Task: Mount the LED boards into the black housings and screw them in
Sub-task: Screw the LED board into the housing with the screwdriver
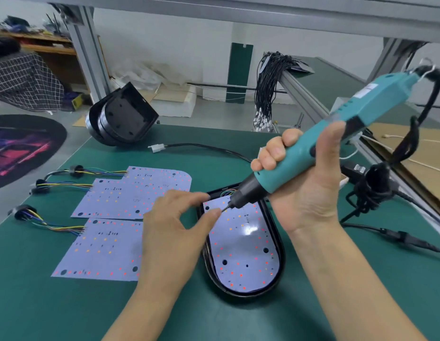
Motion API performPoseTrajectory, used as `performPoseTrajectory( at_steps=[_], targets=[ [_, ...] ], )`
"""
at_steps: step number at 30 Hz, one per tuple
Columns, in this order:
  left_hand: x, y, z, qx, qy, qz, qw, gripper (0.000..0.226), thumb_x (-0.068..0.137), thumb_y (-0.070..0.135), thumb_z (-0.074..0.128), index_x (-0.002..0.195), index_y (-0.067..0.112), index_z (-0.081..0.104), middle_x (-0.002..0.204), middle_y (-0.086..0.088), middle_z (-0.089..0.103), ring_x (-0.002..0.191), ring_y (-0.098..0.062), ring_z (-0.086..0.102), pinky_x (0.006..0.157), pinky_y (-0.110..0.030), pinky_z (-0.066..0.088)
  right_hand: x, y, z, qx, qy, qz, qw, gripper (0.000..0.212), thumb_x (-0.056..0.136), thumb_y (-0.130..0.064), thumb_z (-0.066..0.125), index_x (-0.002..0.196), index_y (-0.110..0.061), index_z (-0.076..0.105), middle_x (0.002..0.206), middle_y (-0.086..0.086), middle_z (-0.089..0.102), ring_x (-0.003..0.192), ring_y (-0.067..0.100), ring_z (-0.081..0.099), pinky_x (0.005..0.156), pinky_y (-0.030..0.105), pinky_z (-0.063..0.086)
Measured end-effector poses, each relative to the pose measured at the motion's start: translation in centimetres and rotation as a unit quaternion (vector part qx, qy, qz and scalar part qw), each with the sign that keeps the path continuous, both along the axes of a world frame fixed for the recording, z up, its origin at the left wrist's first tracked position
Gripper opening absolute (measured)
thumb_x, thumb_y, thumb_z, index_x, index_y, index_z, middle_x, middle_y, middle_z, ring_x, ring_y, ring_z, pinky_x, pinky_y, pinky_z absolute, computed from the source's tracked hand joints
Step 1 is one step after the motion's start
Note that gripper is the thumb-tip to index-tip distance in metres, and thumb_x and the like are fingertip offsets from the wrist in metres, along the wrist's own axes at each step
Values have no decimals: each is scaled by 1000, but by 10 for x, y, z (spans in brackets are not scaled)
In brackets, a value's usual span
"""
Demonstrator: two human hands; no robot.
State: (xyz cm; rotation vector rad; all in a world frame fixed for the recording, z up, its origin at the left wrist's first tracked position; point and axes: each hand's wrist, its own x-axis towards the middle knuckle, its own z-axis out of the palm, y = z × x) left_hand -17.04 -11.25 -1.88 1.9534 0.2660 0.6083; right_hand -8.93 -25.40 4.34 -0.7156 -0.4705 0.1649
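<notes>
Right hand [300, 173] is wrapped tight around the teal electric screwdriver [319, 146], tilted, bit pointing down toward seven o'clock onto the top corner of the LED board [243, 244]. That board sits inside the black housing [280, 257] on the green table [214, 316], just right of centre. Left hand [172, 232] comes in from seven o'clock, thumb and forefinger narrowed to a pinch right at the bit tip; whether a screw sits between them, I cannot tell. At nine o'clock, three loose boards [130, 193] lie flat with coloured wires [56, 225] trailing left. Spare housings [123, 116] are stacked on edge at eleven o'clock.
</notes>
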Motion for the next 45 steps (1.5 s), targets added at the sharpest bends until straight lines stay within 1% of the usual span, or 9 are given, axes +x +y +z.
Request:
performPoseTrajectory(
  at_steps=[5, 9, 15, 21, 26, 31, 35, 39, 45],
  targets=[
    [14, 11, -21, 38, 239, 13, 970, 63, 81, 48, 65, 134, 22, 45, 82, 11, 60, 83, -4, 57, 74, -32, 44, 10, 17, -19, -90, -3, -43, 995, 26, 62, -25, 74, 63, -20, 48, 60, 2, 40, 54, 17, 40, 59, 26, 37],
    [30, -5, -23, 63, 243, 18, 968, 48, 75, 49, 66, 111, 21, 51, 76, 6, 59, 87, -22, 61, 70, -35, 47, 14, 27, -31, -135, -16, -74, 988, 21, 64, -25, 70, 63, -20, 49, 57, 3, 42, 53, 20, 39, 58, 26, 39],
    [41, -16, -25, 4, 214, 11, 977, 20, 72, 38, 70, 84, 24, 61, 73, 5, 64, 75, -22, 62, 65, -32, 48, 24, 28, -32, -137, -15, -75, 988, 20, 64, -27, 70, 61, -22, 50, 58, 2, 42, 54, 19, 39, 58, 26, 38],
    [42, -16, -27, -28, 193, 7, 981, 17, 69, 32, 73, 78, 20, 63, 69, 2, 66, 69, -22, 61, 64, -34, 49, 23, 30, -28, -135, -41, -70, 988, 30, 61, -25, 73, 65, -15, 45, 59, 7, 39, 54, 20, 37, 58, 28, 35],
    [42, -11, -24, -134, 208, -32, 968, 32, 54, 33, 71, 82, 18, 67, 79, 1, 73, 77, -23, 69, 77, -42, 56, 35, -9, 7, 29, 5, -97, 995, 57, 44, -52, 84, 70, -18, 47, 59, -2, 46, 53, 14, 43, 61, 28, 38],
    [49, -9, -27, -308, 200, -47, 929, 25, 77, 3, 73, 94, 10, 57, 94, -10, 69, 77, -25, 66, 76, -38, 54, 37, -70, 5, -77, 161, -122, 976, 59, 49, -56, 80, 79, -18, 47, 65, -1, 48, 56, 11, 48, 61, 24, 47],
    [52, 7, -17, -385, 120, -60, 913, 18, 82, -4, 65, 95, 9, 62, 82, -9, 73, 61, -20, 69, 53, -29, 56, 30, -101, -25, -347, 218, -166, 897, 34, 85, -48, 60, 84, -16, 51, 67, 3, 53, 49, 12, 51, 46, 23, 48],
    [51, 29, 9, -405, -9, -138, 904, 30, 71, 4, 64, 98, 16, 69, 89, -4, 75, 73, -20, 72, 58, -31, 59, 18, -105, -59, -558, 189, -162, 792, 25, 93, -40, 56, 95, -15, 56, 75, 4, 56, 52, 14, 56, 52, 28, 46],
    [50, 46, 54, -376, -93, -259, 885, 33, 69, 2, 52, 86, 19, 75, 86, -3, 76, 74, -18, 72, 65, -30, 59, 14, -84, -64, -815, 38, -215, 536, 41, 87, -62, 44, 76, -23, 49, 75, -5, 57, 78, 21, 57, 60, 31, 40]
  ],
)
